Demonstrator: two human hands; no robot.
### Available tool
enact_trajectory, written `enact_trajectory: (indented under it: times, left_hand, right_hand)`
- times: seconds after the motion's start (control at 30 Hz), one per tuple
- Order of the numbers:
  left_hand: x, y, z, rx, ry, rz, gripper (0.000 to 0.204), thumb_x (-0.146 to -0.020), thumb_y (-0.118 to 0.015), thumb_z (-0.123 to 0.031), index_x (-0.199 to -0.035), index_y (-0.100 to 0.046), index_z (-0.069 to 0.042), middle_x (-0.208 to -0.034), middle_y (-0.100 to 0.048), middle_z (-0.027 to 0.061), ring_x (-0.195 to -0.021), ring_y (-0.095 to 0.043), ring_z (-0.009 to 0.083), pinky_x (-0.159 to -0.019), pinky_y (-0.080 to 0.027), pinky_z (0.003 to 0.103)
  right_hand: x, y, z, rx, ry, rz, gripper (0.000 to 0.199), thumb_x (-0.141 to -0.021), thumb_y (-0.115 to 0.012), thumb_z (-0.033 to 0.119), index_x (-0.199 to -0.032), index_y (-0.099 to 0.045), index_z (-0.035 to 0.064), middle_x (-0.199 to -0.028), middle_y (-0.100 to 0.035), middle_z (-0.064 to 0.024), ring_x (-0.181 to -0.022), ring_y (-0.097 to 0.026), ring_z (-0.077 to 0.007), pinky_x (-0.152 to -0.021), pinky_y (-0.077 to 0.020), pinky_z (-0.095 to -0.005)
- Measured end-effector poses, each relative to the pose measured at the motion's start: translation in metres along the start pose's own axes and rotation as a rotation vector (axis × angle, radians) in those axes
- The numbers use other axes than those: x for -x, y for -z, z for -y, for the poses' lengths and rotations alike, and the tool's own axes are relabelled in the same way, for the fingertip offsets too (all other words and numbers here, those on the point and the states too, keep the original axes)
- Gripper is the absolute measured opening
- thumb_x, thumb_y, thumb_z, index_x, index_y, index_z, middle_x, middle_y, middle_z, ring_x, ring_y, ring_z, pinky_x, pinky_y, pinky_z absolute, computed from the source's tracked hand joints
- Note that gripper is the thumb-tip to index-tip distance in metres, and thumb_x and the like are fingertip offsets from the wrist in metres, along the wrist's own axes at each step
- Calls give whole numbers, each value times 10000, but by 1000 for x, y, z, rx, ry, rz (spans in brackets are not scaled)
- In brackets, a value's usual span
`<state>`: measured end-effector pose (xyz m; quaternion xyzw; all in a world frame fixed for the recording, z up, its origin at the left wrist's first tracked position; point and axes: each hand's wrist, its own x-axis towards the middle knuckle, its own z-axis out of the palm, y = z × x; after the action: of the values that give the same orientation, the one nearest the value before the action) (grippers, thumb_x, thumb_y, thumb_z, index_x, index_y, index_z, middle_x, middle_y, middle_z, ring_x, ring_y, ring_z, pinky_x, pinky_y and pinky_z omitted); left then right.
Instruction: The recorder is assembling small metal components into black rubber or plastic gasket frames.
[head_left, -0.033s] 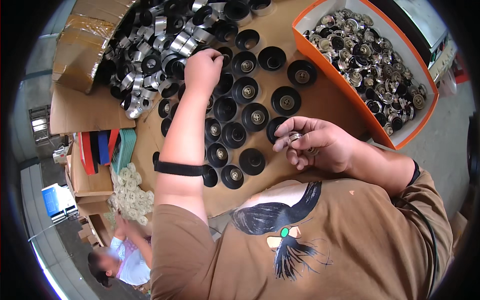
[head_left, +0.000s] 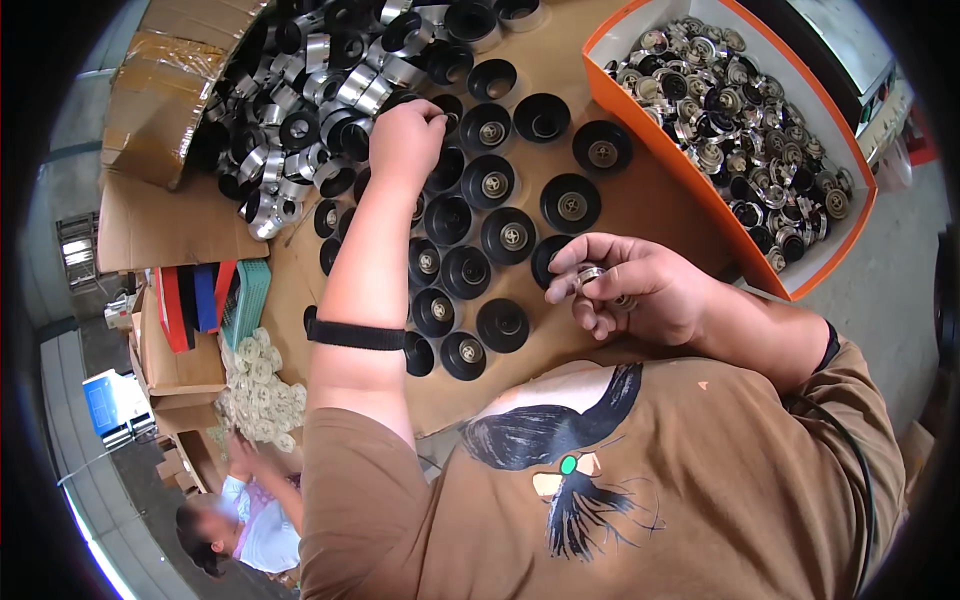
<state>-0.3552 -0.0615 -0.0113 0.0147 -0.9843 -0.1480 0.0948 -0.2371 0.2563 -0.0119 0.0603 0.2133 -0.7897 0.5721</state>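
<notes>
Over the rows of black round cups (head_left: pixel 508 235) my left hand (head_left: pixel 407 143) reaches out, fingers curled down at the rim of one cup; the fingertips and anything in them are hidden. Several cups hold a pale disc with a cross-shaped centre, and others show only a dark inside. Closer to my body, my right hand (head_left: pixel 645 288) is closed round a small round metal fitting (head_left: pixel 591 274), pinched between thumb and fingers. Another metal piece shows deeper in that palm. Similar metal fittings (head_left: pixel 735 120) fill the orange-edged box to the right.
A heap of silver and black rings (head_left: pixel 300 130) lies at the far left beside a taped cardboard box (head_left: pixel 165 95). The orange-edged box (head_left: pixel 652 148) stands right of the cups. Clear plastic pieces (head_left: pixel 262 390) are piled at left, near another person (head_left: pixel 262 520).
</notes>
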Motion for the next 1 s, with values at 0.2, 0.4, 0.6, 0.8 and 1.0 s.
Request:
enact_trajectory:
  times: [0.2,0.4,0.6,0.8,1.0]
  left_hand:
    - [-4,-11,1,-124,15,80,186,-857,-690,-215,-997,-771,-124,-1027,-737,103,-965,-691,341,-838,-551,439]
    - [21,19,-41,0,-157,-103,182,-882,-670,-204,-968,-757,-70,-976,-733,130,-914,-695,347,-813,-554,432]
    - [143,66,-129,209,-697,174,253,-747,-759,-43,-996,-721,-69,-992,-697,49,-865,-669,245,-733,-491,375]
    - [180,54,-126,260,-299,24,250,-753,-771,-47,-1000,-733,-42,-1032,-711,94,-928,-679,301,-836,-534,388]
    - [198,55,-127,363,-148,-25,186,-797,-731,-53,-983,-734,-48,-988,-713,83,-879,-680,281,-773,-532,396]
  right_hand:
    - [-10,6,1,-20,-21,12,337,-923,-577,16,-1257,-573,61,-1189,-680,-110,-897,-683,-191,-838,-565,-339]
    - [-8,0,1,-72,-17,73,481,-923,-553,11,-1398,-490,47,-1273,-642,-127,-1085,-687,-260,-954,-558,-372]
    - [-12,7,-5,-182,67,124,728,-806,-550,-39,-1509,-373,25,-1398,-554,-140,-1276,-582,-245,-1125,-462,-383]
    - [-6,-3,-18,-109,50,190,594,-892,-494,-53,-1473,-379,-14,-1306,-574,-112,-1184,-619,-193,-1047,-515,-356]
    - [3,-9,-25,21,13,207,633,-878,-492,-51,-1494,-362,15,-1345,-561,-113,-1246,-592,-217,-1048,-489,-368]
